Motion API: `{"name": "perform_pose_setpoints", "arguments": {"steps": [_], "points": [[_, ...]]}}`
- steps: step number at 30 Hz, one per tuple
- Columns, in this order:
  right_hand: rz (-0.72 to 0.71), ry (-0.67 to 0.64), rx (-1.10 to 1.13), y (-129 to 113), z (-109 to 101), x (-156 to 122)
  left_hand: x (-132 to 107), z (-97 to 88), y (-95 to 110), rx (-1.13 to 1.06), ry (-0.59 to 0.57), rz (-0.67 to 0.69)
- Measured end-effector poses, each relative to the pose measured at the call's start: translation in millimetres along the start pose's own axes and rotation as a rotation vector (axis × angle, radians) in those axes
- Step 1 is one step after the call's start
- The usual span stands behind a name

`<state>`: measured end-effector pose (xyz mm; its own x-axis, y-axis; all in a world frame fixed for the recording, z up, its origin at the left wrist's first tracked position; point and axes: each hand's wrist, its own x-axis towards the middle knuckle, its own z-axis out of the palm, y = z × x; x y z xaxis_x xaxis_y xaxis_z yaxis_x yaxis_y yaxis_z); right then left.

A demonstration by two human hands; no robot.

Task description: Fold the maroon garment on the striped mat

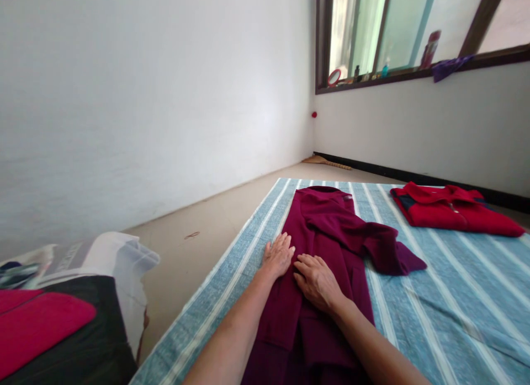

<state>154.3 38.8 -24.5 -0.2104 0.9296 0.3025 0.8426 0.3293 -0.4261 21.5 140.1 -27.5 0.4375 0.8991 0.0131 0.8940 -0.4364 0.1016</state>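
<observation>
A maroon jacket [327,230] lies lengthwise on a blue-and-white striped sheet [447,285], its collar at the far end. One sleeve sticks out to the right, bent across the sheet. My left hand [279,255] rests on the jacket's left edge with its fingers stretched out. Close beside it, my right hand [318,279] lies on the middle of the jacket, fingers extended and slightly curved. Neither hand grips the cloth visibly. The lower end of the jacket is partly hidden by my forearms.
A folded red garment [459,211] with dark blue shoulders lies at the right. Left of the sheet are a white plastic bag [120,252] and dark and red cloth [45,324]. A broom [327,162] lies in the far corner; small items line the windowsill.
</observation>
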Motion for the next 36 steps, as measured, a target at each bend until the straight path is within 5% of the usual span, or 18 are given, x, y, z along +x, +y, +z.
{"name": "perform_pose_setpoints", "arguments": {"steps": [36], "points": [[-0.022, -0.019, 0.026, 4.6, 2.4, -0.4, -3.6, -3.3, 6.1, 0.04, -0.011, -0.02]]}}
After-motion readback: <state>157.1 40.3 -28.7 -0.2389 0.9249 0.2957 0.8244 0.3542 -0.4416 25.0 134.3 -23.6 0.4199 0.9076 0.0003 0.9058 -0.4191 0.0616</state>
